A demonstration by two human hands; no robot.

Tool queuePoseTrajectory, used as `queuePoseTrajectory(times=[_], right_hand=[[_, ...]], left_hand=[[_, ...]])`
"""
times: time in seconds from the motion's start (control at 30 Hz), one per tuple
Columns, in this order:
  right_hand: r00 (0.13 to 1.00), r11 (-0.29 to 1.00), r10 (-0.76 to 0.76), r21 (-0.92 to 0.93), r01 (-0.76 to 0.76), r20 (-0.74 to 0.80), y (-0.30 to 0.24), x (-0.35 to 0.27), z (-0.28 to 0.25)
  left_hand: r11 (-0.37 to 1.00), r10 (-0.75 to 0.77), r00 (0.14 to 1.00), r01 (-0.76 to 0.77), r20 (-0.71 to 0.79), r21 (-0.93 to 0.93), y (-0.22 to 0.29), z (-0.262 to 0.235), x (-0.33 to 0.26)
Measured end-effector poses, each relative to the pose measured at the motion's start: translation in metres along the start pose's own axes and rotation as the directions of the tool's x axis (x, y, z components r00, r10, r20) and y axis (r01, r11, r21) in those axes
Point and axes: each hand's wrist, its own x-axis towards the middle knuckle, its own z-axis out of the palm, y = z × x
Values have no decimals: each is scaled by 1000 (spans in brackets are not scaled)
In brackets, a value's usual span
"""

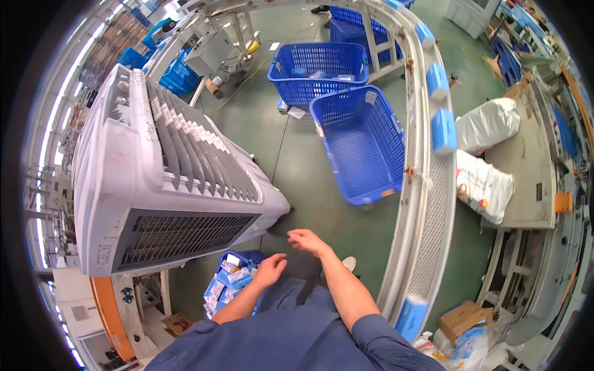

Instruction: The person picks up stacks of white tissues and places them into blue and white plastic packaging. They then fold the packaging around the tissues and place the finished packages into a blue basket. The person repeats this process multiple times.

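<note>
My left hand (271,271) hangs in front of my body, its fingers loosely bent and apart from the thumb, with nothing seen in it. Beside it on the left is a blue basket (252,254) filled with small blue-and-white boxes (235,277). Slightly farther forward, my right hand (307,241) reaches inward over the floor, its fingers part-stretched and nothing visible in them. Neither hand touches a box. Ahead and to the right, a large blue plastic crate (362,151) stands beside the conveyor with only its perforated bottom showing inside.
A tall grey air cooler (179,179) stands close on my left. The curved conveyor (429,229) runs along my right, carrying several blue boxes (443,131). Another blue crate (318,74) holds a few packages farther ahead. White sacks (485,187) lie beyond the conveyor.
</note>
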Motion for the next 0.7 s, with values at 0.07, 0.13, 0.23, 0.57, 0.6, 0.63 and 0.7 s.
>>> queuePoseTrajectory(times=[0.07, 0.13, 0.23, 0.57, 0.6, 0.63, 0.7], right_hand=[[995, 997, 68, 49, -65, -69, -3, -26, -26], [982, 994, 108, 25, -105, -156, -11, -35, -68], [954, 995, 100, -1, -105, -282, -43, -36, -132], [804, 983, 165, 160, -88, -572, -132, -27, -270], [795, 977, 193, 184, -104, -576, -138, -22, -273], [781, 970, 224, 214, -118, -583, -145, -15, -278], [786, 961, 251, 243, -131, -565, -155, 11, -288]], left_hand=[[990, 100, 992, -107, 81, 95, 35, -1, 18], [923, 202, 974, -224, 101, 313, 42, -4, 53], [966, -102, 994, 88, 45, 244, 48, -4, 112], [996, 8, 991, -20, 134, 89, 117, -66, 369], [999, 29, 992, -32, 123, 23, 131, -85, 392], [997, 79, 997, -79, 8, 7, 152, -105, 410], [992, 74, 986, -89, -152, -93, 183, -145, 439]])
